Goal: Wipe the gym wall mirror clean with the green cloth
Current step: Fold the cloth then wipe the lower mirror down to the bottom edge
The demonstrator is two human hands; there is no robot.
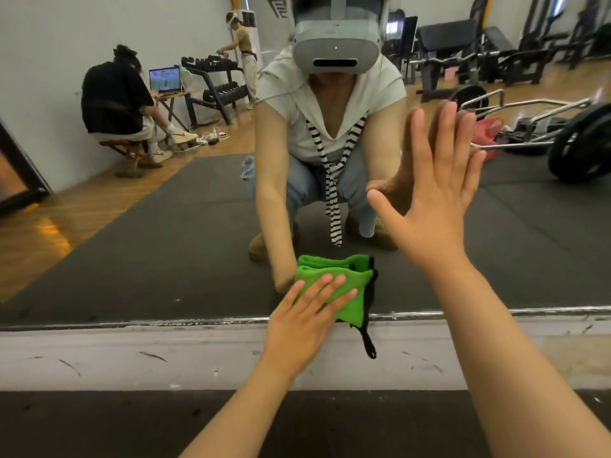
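1. Mirror (148, 242) glass left of green cloth (340, 285): open run to frame edge.
2. R hand (433, 206) flat on glass up-right of cloth, blocks that side; gap btwn them free.
3. Metal trim (165, 323) just under cloth bounds glass at bottom.

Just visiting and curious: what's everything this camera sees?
wall mirror: one, reflective, upper view
green cloth: one, bright green, black loop, at mirror's bottom edge
wall base: one, scuffed white, below mirror
floor mat: one, dark grey, nearest camera
dumbbell rack: one, black, reflected upper left
laptop: one, lit screen, reflected beside rack
seated person: one, black top, reflected left
standing person: one, tan top, reflected upper left
red bag: one, reflected right
weight plate: one, black, reflected far right
headset: one, grey, reflected top centre
left hand: one, pressing flat on cloth
right hand: one, flat on mirror
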